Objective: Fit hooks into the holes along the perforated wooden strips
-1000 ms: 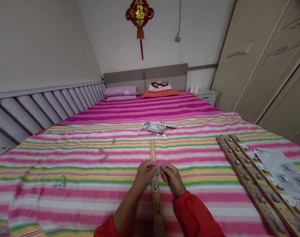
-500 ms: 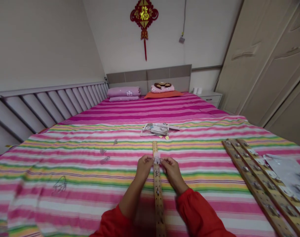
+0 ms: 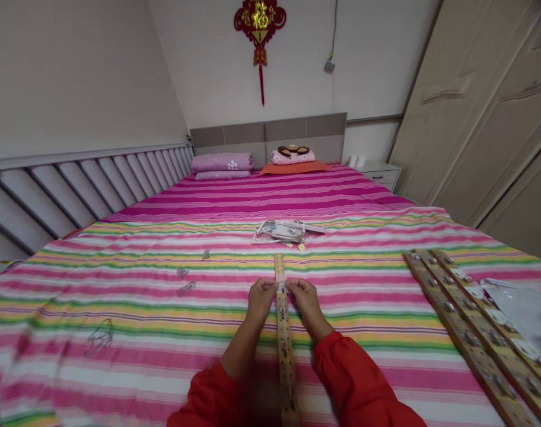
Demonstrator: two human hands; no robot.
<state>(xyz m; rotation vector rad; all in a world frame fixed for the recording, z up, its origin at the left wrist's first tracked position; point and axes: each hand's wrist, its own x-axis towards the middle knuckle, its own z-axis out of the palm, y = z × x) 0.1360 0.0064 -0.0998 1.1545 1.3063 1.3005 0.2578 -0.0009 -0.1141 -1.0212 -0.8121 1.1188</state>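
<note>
A long wooden strip with rows of small holes [image 3: 284, 344] lies lengthwise on the striped bedspread [image 3: 164, 332] straight in front of me. My left hand [image 3: 260, 298] and my right hand [image 3: 302, 298] meet over its far part, fingers pinched together. Between the fingertips sits a small clear piece with metal [image 3: 282, 287], pressed down at the strip. Red sleeves cover both forearms.
Three more wooden strips with metal fittings [image 3: 470, 338] lie at the right, next to clear plastic bags [image 3: 524, 308]. A heap of small packets [image 3: 282, 232] lies beyond the strip. Loose clear bits [image 3: 185, 287] and a wire piece [image 3: 99, 338] lie at left. Wardrobe doors stand at right.
Both hands have moved away from me along the strip, carrying the small clear piece, and have lowered it onto the strip's far part.
</note>
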